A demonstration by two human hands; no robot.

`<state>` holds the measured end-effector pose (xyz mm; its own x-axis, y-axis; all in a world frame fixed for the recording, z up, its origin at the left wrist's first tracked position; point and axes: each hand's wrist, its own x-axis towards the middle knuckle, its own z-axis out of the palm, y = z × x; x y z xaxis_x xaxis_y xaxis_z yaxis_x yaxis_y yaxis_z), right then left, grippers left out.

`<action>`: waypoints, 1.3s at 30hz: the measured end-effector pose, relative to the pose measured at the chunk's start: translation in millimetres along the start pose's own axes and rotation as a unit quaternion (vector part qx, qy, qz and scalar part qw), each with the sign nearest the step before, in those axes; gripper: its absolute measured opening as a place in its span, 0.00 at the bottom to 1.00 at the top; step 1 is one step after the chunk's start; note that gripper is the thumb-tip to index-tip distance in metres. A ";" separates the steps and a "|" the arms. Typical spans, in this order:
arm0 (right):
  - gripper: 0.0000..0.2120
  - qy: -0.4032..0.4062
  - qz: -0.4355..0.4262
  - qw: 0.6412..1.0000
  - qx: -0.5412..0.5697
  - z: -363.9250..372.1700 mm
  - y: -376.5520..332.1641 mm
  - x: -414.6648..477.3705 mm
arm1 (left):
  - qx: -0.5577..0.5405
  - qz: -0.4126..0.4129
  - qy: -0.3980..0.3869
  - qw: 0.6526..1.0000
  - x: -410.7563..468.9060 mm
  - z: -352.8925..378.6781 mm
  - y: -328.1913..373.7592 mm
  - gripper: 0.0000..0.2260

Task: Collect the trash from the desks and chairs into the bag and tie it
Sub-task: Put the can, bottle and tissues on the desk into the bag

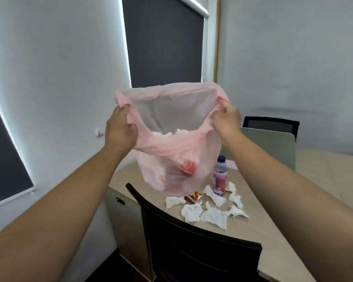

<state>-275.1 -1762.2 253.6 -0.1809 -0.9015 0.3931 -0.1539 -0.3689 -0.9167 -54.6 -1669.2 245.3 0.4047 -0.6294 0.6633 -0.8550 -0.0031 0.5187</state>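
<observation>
Now, we have the pink bag (171, 180) up over the desk (273, 231), its mouth stretched wide toward us. Our left hand (120, 127) pinches the rim at nine o'clock, our right hand (225, 121) bunches it at three o'clock, both with fingers curled tight into the plastic. Some white paper and a round red thing (189, 168) sit low inside. Down at about five o'clock from the bag's bottom, crumpled tissues (212, 216) lie scattered on the desk, a bottle (219, 178) standing at their twelve o'clock and what looks like a red-and-yellow can (194, 197) lying at their ten o'clock. To do this well, we reckon, one hand should hold the rim open and low, just beside the pile, while the other lets go to scoop; film this thin could tear if we yank it. A dark chair (192, 251) stands at six o'clock, against the desk.
</observation>
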 end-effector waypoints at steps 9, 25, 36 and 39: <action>0.26 0.143 0.036 0.989 -0.004 -103.1 69.1 47.3 | -0.102 0.108 -0.136 0.980 2.9 125.8 96.9 0.26; 0.26 0.361 0.199 0.888 -0.204 -227.6 199.5 47.5 | -0.190 0.211 -0.481 0.830 -28.6 365.9 167.3 0.27; 0.27 0.343 0.225 0.805 -0.428 -243.3 270.1 2.1 | -0.189 0.274 -0.528 0.782 -106.6 419.4 153.6 0.29; 0.29 0.300 0.273 0.784 -0.470 -233.5 289.4 -9.7 | -0.149 0.281 -0.565 0.761 -120.6 422.9 143.0 0.30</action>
<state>-544.8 -1807.3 1.4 -0.8502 -0.4934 0.1835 -0.4915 0.6190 -0.6126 -362.9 -1922.4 11.4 -0.6800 -0.7328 0.0243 -0.6106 0.5844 0.5345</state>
